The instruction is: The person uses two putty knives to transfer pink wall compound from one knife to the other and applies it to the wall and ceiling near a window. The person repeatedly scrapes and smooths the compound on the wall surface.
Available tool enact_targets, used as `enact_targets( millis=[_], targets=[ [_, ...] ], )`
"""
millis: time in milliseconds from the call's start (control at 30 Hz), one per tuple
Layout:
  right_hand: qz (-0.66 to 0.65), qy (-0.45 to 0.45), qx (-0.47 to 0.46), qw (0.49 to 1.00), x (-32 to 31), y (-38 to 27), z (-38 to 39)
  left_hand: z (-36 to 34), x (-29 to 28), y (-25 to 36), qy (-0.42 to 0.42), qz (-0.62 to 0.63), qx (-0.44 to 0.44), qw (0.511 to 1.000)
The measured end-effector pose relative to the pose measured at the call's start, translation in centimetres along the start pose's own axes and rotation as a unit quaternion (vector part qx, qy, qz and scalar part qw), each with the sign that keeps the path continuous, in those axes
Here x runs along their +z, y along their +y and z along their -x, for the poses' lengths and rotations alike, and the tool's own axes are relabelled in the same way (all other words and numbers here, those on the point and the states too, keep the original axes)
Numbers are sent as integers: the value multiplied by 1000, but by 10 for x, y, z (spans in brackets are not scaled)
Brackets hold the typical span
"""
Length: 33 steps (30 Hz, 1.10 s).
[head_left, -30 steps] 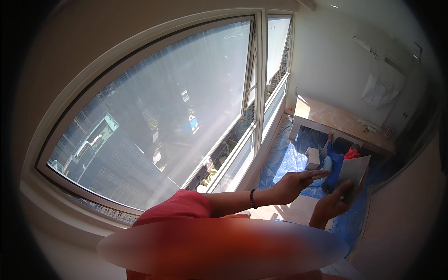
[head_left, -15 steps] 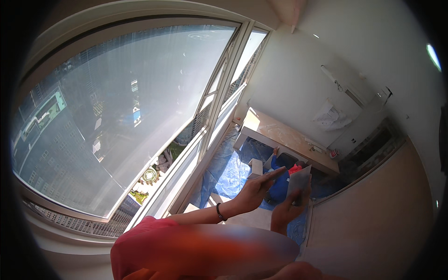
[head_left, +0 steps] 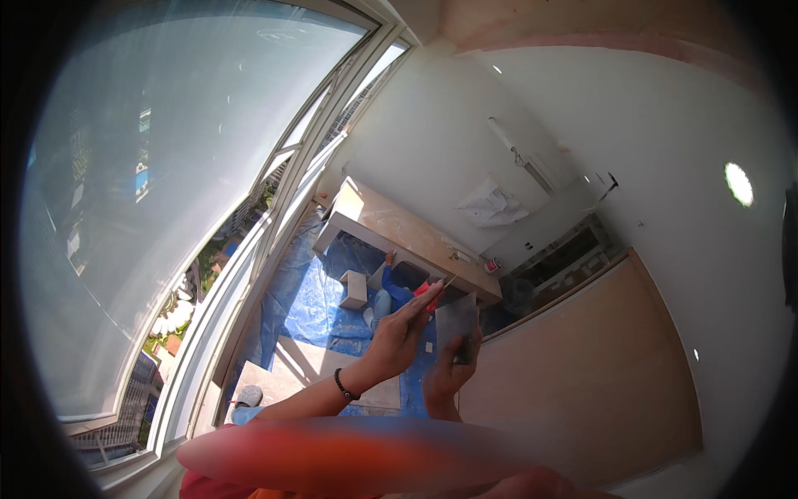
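Note:
My left hand (head_left: pixel 395 339), with a dark bead bracelet at the wrist, reaches up across the middle with long fingers pressed together. A thin pale edge (head_left: pixel 450 284) shows just past its fingertips; what it belongs to is hidden. Close by on the right, my right hand (head_left: pixel 445 381) grips a flat grey rectangular blade (head_left: pixel 455 316), held nearly upright. A dark part, perhaps its handle, shows by the thumb. The two hands are slightly apart. A blurred red and orange shape (head_left: pixel 332 453) covers the space below my forearms.
Beyond my hands, a person in blue (head_left: pixel 393 289) sits on blue sheeting (head_left: pixel 291 308) by a long wooden counter (head_left: pixel 416 233). Large windows (head_left: pixel 208 125) line the left. A tan panel (head_left: pixel 590 366) stands right. A grey shoe (head_left: pixel 248 396) rests near pale boards (head_left: pixel 303 362).
The view has swung right, so room and hands sit farther left in the picture. My left fingers tilt more steeply upward. The grey blade stays in my right hand.

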State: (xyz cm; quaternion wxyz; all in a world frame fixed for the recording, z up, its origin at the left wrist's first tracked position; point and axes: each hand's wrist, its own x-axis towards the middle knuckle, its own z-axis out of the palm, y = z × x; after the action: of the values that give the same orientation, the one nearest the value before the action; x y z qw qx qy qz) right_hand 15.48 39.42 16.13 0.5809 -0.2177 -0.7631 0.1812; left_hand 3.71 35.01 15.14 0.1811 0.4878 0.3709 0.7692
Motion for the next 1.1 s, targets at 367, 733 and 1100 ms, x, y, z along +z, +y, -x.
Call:
enact_targets(
  millis=[367, 733, 1100],
  targets=[
    [11, 23, 86, 996, 19, 19, -37, -11, -30, -9, -79, -6, -56, 995],
    [65, 36, 6, 997, 50, 2, -65, -28, -42, -22, -110, -6, -10, 994],
    [95, 21, -3, 995, 57, 12, -54, -50, -40, -36, -98, 8, 42, 994]
  ],
)
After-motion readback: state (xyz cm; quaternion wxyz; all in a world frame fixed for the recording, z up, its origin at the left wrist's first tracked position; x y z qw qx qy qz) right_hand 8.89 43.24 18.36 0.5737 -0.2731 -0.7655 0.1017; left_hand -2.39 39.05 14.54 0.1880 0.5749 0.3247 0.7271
